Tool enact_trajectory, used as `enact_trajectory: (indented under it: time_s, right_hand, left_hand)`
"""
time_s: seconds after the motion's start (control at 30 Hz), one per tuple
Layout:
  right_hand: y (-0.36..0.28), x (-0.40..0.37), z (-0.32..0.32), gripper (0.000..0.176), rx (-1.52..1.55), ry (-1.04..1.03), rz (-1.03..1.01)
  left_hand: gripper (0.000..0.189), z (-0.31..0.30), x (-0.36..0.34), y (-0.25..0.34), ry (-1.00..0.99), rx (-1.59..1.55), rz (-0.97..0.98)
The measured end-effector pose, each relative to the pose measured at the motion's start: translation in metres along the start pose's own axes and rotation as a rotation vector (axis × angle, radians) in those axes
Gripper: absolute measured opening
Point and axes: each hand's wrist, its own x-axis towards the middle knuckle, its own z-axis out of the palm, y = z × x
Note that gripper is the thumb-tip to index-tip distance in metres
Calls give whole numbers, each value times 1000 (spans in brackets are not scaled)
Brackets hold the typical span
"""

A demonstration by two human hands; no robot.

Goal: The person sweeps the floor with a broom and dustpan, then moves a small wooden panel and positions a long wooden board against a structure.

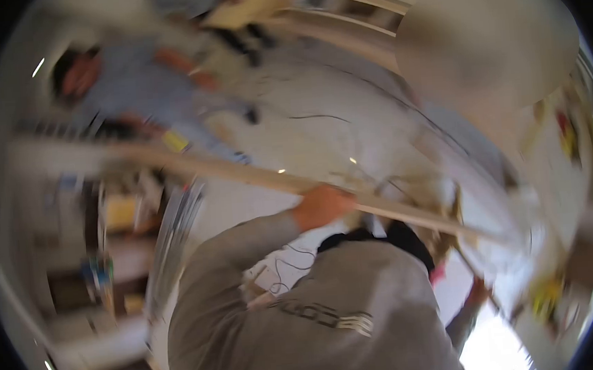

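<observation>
A long, narrow wooden board (262,178) runs slantwise across the head view, from the upper left to the lower right. My left hand (324,207) is wrapped around the board near its middle. On the lower right, my right hand (479,289) looks closed beside a thin, dark, stick-like piece (464,259). Blur and small size hide what its fingers hold. The grey shirt on my body (346,305) fills the bottom middle, with my dark trousers (407,239) just beyond it.
At upper left stands a person in grey (145,79), near the board's far end. Another person (191,0) is partly visible at the top beside a tan panel (246,6). Cables (319,117) lie on the floor. Shelves with boxes (121,214) stand left; a large pale blurred shape (486,41) is upper right.
</observation>
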Motion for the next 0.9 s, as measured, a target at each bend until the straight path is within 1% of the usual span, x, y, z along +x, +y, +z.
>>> enact_trajectory:
  time_s: [0.03,0.07,0.1,0.13,0.17,0.23,0.3,0.37,0.4,0.43,0.47,0.5,0.53,0.57,0.63,0.67,0.7,0.73,0.77,0.83,0.87,0.9]
  right_hand:
    - [9,86,-111,57,-692,-272,-270]
    - [-3,-1,-8,60,-237,130,-160]
    - [-12,13,-12,62,-189,216,-37]
    - [-11,8,2,64,-262,233,-95]
    - [-9,-8,13,65,-320,264,-163]
    - [-25,-18,31,65,-299,261,-230]
    - [-48,-37,44,65,-268,304,-322]
    - [-73,-55,37,65,-231,380,-419]
    - [-94,-39,12,62,-81,343,-377]
    - [-108,-60,15,60,-82,205,-383]
    - [-133,-52,-9,61,-127,109,-363]
    - [-130,-150,85,62,-141,101,-427]
    - [-142,-178,98,58,46,-33,-415]
    - [-156,-201,115,60,45,-150,-420]
    - [-181,-236,132,61,-97,-95,-494]
    - [-192,-238,135,57,-232,8,-566]
    - [-204,-248,142,54,-375,107,-626]
    - [-218,-259,143,43,-420,11,-602]
    - [-220,-271,159,40,-362,-153,-550]
    - [-222,-281,200,36,-450,-227,-461]
    - [-221,-276,210,36,-449,-212,-468]
    - [-221,-271,216,35,-549,-224,-505]
  left_hand:
    - [14,-16,5,12,-95,58,6]
    - [12,-9,5,17,-28,148,44]
    - [11,-10,4,22,-3,209,66]
    - [10,-14,6,24,21,274,110]
    - [10,-14,5,24,48,281,95]
    - [10,-5,16,32,112,285,121]
    - [10,12,28,30,138,288,149]
    - [10,24,44,30,111,202,127]
    - [11,32,51,27,136,131,126]
    - [11,38,57,24,148,49,149]
    - [13,51,64,18,104,-66,111]
    - [15,21,66,24,-12,-44,125]
    - [15,46,73,16,-35,-49,61]
    - [14,42,80,13,-3,49,146]
    - [13,62,89,3,13,177,153]
    - [13,66,96,-3,-3,167,184]
    - [12,63,99,-8,-53,176,160]
    - [11,59,105,-14,-92,193,134]
    - [11,59,111,-20,-100,187,154]
    - [9,71,125,-33,-142,153,80]
    - [9,76,134,-40,-145,149,96]
    - [9,83,136,-47,-134,133,91]
